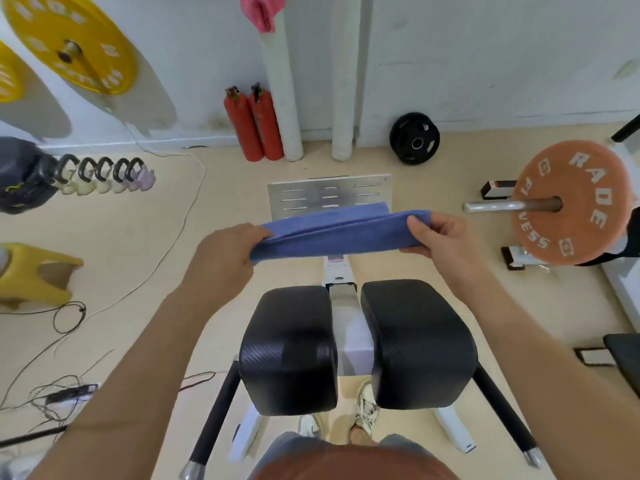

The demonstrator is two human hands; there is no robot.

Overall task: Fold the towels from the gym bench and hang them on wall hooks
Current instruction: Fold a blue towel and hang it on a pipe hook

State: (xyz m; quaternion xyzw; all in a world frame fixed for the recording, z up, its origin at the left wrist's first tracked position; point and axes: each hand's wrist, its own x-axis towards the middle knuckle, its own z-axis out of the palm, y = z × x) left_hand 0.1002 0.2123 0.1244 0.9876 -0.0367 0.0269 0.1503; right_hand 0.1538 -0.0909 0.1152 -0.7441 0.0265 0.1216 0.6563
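Observation:
A blue towel (341,232), folded into a long flat band, is stretched in the air between my hands above the far end of the gym bench. My left hand (227,252) grips its left end, fingers curled round the edge. My right hand (438,237) grips the right end, thumb on top. Below them are the bench's two black pads (289,348) on a white frame. A pink towel (263,10) hangs high on the wall at the top of the view; its hook is hidden.
Two red fire extinguishers (254,124) and white padded pipes (282,95) stand against the wall. An orange weight plate (575,206) on a bar is at the right, yellow plates (72,43) hang at the left. Kettlebells (104,174), a yellow stool (34,271) and loose cables (62,386) lie on the left floor.

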